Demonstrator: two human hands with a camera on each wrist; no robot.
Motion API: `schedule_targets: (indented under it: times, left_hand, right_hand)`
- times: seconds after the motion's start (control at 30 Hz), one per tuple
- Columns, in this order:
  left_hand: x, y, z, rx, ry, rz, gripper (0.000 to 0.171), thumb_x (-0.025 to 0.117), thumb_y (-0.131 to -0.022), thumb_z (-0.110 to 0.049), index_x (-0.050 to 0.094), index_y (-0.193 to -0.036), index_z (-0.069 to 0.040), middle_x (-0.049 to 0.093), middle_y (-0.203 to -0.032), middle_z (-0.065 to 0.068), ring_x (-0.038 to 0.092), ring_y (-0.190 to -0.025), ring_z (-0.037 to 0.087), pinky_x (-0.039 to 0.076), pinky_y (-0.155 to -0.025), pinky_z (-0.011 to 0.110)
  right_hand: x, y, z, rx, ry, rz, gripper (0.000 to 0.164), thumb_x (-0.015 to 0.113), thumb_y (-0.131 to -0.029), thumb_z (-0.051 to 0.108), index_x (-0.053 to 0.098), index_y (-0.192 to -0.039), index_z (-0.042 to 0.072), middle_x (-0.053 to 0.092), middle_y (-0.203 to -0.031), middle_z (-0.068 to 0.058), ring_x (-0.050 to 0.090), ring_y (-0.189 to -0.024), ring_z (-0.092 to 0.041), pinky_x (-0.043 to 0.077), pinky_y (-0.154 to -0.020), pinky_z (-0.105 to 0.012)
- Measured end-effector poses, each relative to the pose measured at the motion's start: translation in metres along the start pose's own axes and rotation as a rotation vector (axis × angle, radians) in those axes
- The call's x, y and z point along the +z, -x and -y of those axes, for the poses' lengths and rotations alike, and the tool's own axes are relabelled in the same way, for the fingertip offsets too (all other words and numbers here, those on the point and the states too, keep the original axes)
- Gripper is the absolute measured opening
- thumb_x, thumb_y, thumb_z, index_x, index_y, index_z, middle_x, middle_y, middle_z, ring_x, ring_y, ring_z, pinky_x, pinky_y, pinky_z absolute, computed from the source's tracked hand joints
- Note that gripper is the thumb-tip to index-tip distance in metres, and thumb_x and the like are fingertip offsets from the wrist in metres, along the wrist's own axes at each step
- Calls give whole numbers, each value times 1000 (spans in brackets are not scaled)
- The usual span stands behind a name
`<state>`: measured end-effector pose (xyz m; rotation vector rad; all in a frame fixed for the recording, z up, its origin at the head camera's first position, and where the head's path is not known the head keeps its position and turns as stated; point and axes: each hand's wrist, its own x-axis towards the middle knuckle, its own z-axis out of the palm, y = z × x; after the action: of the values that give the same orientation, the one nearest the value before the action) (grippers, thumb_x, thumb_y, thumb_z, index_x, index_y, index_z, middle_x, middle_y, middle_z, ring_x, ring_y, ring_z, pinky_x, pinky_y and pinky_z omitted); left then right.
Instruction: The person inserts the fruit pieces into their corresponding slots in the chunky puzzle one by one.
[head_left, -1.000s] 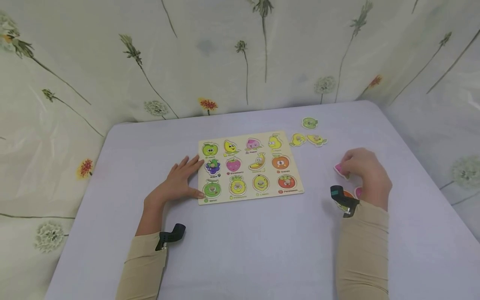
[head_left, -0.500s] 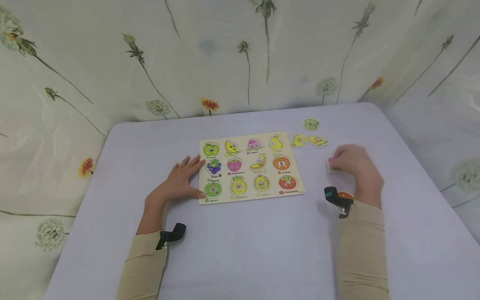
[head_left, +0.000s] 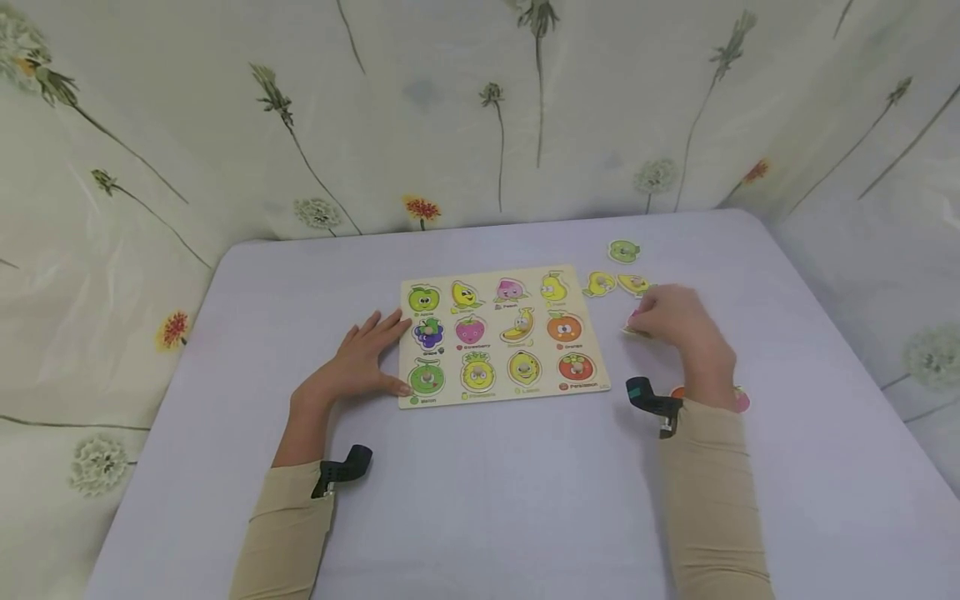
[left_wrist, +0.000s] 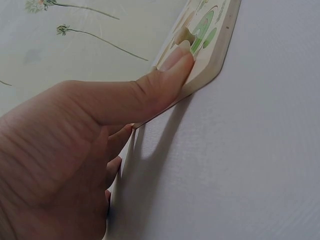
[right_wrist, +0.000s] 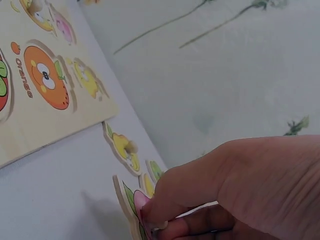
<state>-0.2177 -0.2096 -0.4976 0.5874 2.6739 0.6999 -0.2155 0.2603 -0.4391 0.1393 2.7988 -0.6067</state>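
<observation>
Near the middle of the pale lilac table (head_left: 487,483) lies a rectangular cream wooden puzzle board (head_left: 501,360), printed with four columns and three rows of captioned cartoon fruits, some bearing small wooden knobs. Of the two hands, the left hand (head_left: 360,358) has its fingers spread wide at the board's left edge, its thumb resting on the corner beside the melon; the right hand (head_left: 678,321) pinches a thin pink wooden piece with green leaves (right_wrist: 132,202). That piece sits tilted to the right of the board, apart from it, its pale bare edge showing, much of its face hidden by the fingers. Beyond lie a yellow pear-shaped piece (head_left: 600,284), a yellow leafed piece (head_left: 633,285) and a green apple-shaped piece (head_left: 624,251).
</observation>
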Motion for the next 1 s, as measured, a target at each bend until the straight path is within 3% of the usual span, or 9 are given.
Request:
schedule_targets:
  times: [0.47,1.0]
  left_hand:
    - [-3,0,-2,3,-5,8,114,86,-67,-52,25,-159,-21,11,-169,1,-2,-157,34,-1,-126,59]
    - [-1,1,0,14,4,-6,114,86,-67,-52,26,-159,-21,13,-169,2,-1,-157,34,-1,-125,60]
  right_hand:
    - [11,-6,30,-37,-9,0,23,62,-90,22,64,-97,0,59,-93,-15,52,-87,-29,43,-69,-34]
    - [21,-25,57,-156,12,-62,13,60,-89,17,60,-85,4,58,-77,-10,51,-72,-24,40,-61,-31]
